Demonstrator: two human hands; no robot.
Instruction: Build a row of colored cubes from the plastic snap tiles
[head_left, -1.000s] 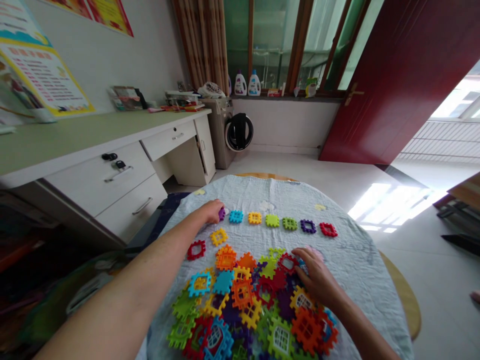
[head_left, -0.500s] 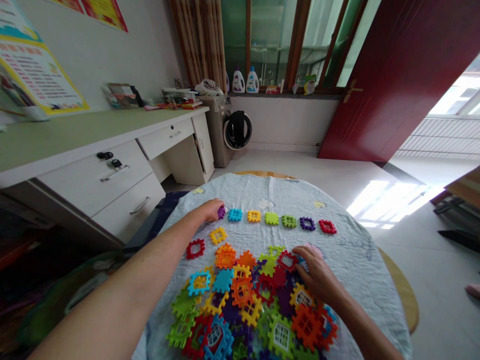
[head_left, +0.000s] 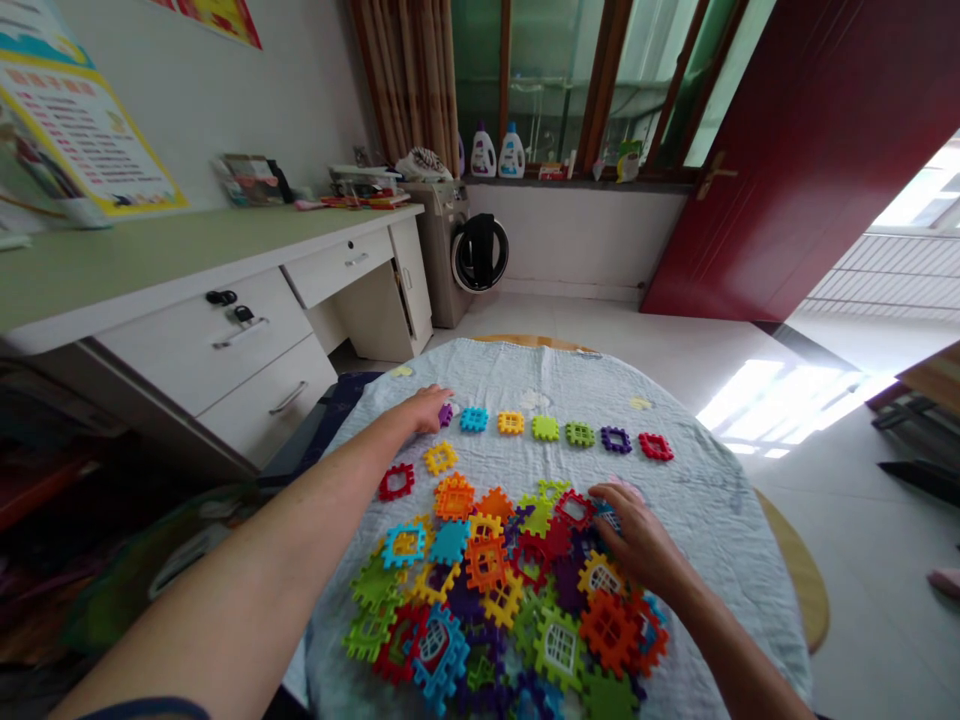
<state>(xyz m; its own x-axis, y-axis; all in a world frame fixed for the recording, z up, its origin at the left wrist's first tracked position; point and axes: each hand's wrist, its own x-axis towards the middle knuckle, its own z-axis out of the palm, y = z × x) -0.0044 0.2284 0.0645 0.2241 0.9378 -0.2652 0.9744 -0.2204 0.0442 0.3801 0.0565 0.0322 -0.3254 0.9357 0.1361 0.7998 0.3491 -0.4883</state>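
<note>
My left hand (head_left: 426,408) reaches to the far left of the table, its fingers stretched out over and beside a small purple square building block (head_left: 445,414). This block lies at the left end of a row with a light blue block (head_left: 473,420), a yellow one (head_left: 511,423), a lime green one (head_left: 545,428), a green one (head_left: 580,434), a dark purple one (head_left: 616,440) and a red one (head_left: 656,447). My right hand (head_left: 636,530) rests open at the right edge of a heap of notched plastic blocks (head_left: 487,565), near a blue piece (head_left: 608,515) with a white window.
A pale blue cloth (head_left: 705,530) covers the round table. A red block (head_left: 396,482) and a yellow block (head_left: 440,458) lie apart, left of the heap. Beyond stand a desk (head_left: 225,240), a washing machine (head_left: 442,250) with its door open, and a red door (head_left: 742,170).
The view has tilted slightly. My left fingers have straightened and loosened over the purple block, which stays at the row's left end. My right hand keeps its place beside the heap.
</note>
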